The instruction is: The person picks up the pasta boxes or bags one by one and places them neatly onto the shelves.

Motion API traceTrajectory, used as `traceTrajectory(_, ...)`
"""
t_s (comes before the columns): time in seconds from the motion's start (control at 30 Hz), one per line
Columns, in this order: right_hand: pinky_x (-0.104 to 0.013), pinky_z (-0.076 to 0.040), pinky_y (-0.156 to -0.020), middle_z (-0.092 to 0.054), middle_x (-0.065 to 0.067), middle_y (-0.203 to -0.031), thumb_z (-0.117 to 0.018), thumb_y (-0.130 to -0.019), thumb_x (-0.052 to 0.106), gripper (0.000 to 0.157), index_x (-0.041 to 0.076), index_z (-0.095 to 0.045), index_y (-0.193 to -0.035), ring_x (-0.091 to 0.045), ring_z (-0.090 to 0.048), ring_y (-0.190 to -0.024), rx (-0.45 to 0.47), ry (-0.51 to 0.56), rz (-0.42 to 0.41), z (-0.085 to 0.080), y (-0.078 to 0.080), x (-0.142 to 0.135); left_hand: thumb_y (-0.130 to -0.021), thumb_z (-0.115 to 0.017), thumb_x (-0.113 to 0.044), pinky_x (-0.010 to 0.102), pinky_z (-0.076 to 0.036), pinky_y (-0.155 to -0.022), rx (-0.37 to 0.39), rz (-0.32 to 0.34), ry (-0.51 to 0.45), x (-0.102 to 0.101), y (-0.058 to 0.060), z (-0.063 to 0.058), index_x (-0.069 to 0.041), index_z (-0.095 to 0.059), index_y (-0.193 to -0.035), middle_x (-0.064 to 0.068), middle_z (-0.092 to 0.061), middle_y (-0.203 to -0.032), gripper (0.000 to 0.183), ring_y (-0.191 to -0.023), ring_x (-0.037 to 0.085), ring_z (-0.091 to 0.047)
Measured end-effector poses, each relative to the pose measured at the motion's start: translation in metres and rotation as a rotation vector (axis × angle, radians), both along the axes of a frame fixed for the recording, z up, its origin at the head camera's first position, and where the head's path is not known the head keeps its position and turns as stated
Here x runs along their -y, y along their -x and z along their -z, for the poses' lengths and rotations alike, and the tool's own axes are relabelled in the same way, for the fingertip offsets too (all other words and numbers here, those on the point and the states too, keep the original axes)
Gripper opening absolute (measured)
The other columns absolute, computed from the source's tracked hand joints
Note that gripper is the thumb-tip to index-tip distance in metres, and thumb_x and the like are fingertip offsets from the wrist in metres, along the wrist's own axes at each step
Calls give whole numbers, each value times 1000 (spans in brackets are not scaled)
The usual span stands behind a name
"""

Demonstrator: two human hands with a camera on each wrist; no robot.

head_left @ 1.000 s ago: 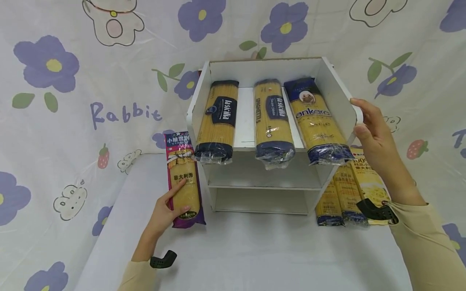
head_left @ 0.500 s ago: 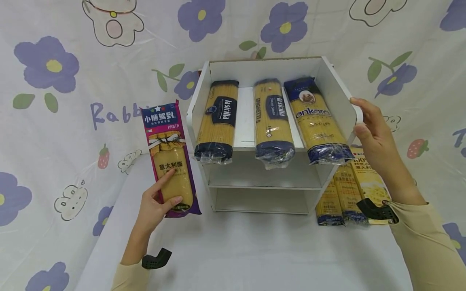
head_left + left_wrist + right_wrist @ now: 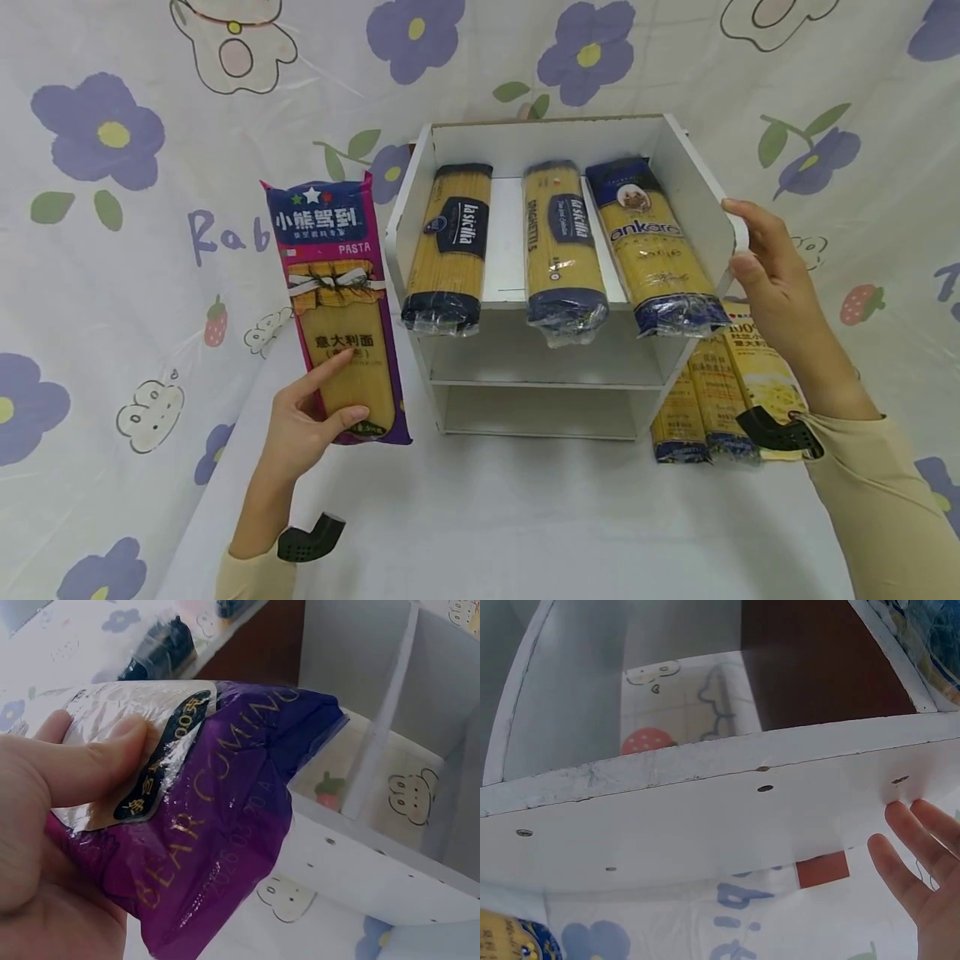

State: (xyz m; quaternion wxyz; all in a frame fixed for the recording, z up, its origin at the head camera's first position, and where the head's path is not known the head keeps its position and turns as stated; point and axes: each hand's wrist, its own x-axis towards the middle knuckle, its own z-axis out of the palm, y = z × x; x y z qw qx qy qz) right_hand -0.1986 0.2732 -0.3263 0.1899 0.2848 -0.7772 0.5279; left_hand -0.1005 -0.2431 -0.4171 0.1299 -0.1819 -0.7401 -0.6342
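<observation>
A purple and pink pack of pasta (image 3: 348, 333) is held upright, tilted slightly left, beside the left side of a white shelf (image 3: 506, 250). My left hand (image 3: 296, 429) grips its lower end, thumb across the front; the left wrist view shows the crumpled purple bottom of the pack (image 3: 225, 802). My right hand (image 3: 780, 292) holds the front corner of the shelf's right side panel. In the right wrist view its fingertips (image 3: 896, 814) touch the panel's outer face. Three spaghetti packs lie on the top tier: a left one (image 3: 450, 250), a middle one (image 3: 562, 242) and an ankara one (image 3: 660, 250).
Two lower tiers (image 3: 540, 362) of the shelf show bare boards. Right of the shelf, more pasta packs (image 3: 723, 408) lean or lie on the white table (image 3: 525, 517); one is a yellow pack (image 3: 761, 367). A flower-patterned cloth (image 3: 247, 150) hangs behind.
My left hand has raised the purple pasta pack from beside the shelf, moving it up, leftward and closer to the camera. The right hand stays on the shelf panel.
</observation>
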Motion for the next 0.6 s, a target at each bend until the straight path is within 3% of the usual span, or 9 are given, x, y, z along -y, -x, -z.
traceTrajectory(0.2, -13, -44, -87, -46, 3, -142, -43, -106, 21, 51, 8, -27, -152, -10, -51, -115, 0, -29, 29, 0, 1, -1, -79, -72, 15, 21, -59, -81, -32, 39, 39, -2, 0, -7, -8, -59, -137, -13, -66, -118, 63, -97, 4, -68)
traceTrajectory(0.6, -13, -44, -84, -48, 4, -140, -42, -106, 21, 51, 6, -25, -152, -10, -52, -113, -31, -1, -31, 1, 1, 0, -79, -70, 17, 20, -58, -82, -108, 103, 96, 1, -1, -15, -7, -64, -131, -13, -66, -120, 58, -98, 6, -65)
